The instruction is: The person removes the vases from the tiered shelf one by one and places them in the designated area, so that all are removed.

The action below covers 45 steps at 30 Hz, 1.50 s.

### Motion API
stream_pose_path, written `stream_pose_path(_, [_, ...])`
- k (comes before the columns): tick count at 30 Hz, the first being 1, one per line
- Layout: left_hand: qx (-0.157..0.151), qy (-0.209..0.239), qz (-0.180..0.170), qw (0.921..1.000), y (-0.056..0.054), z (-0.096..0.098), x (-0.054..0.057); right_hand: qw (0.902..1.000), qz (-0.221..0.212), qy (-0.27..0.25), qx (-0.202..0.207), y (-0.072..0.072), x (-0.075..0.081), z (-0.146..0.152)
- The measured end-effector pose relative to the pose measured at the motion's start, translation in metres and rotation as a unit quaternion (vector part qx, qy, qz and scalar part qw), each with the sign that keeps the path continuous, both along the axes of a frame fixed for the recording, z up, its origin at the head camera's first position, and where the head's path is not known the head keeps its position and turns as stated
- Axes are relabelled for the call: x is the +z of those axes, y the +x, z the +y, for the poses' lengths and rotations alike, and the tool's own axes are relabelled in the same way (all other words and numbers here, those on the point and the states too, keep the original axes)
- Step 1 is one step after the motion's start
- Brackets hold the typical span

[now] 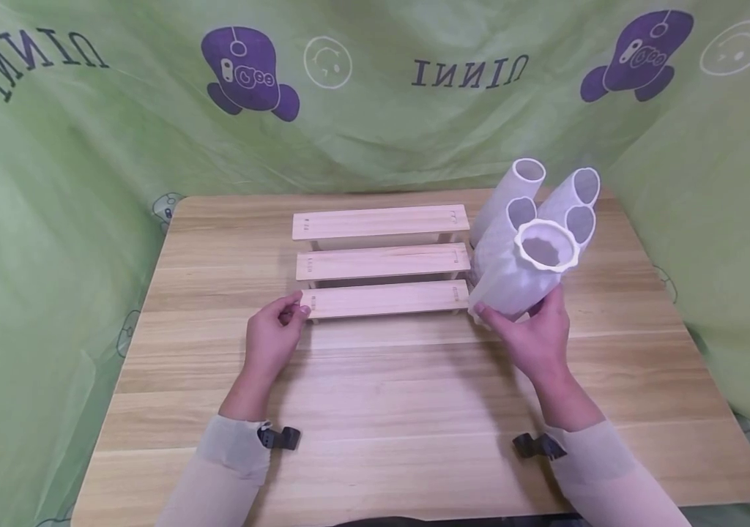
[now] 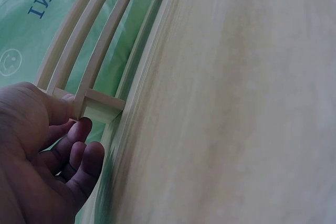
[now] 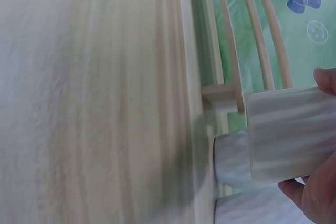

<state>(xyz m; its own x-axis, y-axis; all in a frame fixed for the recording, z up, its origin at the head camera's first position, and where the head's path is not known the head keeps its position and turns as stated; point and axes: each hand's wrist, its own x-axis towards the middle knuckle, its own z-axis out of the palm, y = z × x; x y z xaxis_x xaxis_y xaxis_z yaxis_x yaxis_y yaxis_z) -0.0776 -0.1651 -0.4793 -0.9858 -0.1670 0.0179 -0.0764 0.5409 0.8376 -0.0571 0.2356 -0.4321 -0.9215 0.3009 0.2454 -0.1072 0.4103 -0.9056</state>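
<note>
My left hand pinches the left end of the nearest low wooden stand between thumb and fingers; the left wrist view shows the thumb at the top board and a fingertip under its corner. My right hand grips a white vase with a scalloped rim, thumb on one side and fingers round the other. The vase tilts away to the upper right in the head view. From the right wrist, its base shows raised off the tabletop, beside the stands' right ends.
Two similar wooden stands, a middle one and a back one, line up behind the nearest. Several white vases, such as one at the back, stand right of them. The wooden table meets a green printed curtain.
</note>
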Motion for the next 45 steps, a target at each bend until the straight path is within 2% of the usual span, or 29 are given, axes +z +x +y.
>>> stream_pose_path(9, [-0.003,0.005,0.004,1.0000,0.001,0.001,0.000,0.9973,-0.057,0.021,-0.042,0.006,0.000,0.012])
stream_pose_path(22, [-0.003,0.000,0.003,1.0000,0.000,0.000,-0.002,0.9889,-0.123,0.032,-0.077,0.000,-0.013,0.026])
stream_pose_path(28, [-0.004,-0.001,0.000,1.0000,0.000,0.001,-0.003,0.9866,-0.135,0.034,-0.086,0.001,-0.016,0.028])
stream_pose_path(36, [-0.001,-0.003,-0.004,1.0000,-0.002,0.003,-0.001,0.9882,-0.123,0.027,-0.086,0.000,-0.017,0.028])
stream_pose_path(42, [-0.009,-0.011,-0.009,0.9999,-0.001,0.001,0.000,0.9916,-0.108,0.019,-0.068,0.003,-0.021,0.028])
stream_pose_path(45, [-0.027,-0.042,-0.018,0.9986,0.002,-0.005,0.003,0.9905,-0.107,0.059,-0.064,0.010,-0.022,0.030])
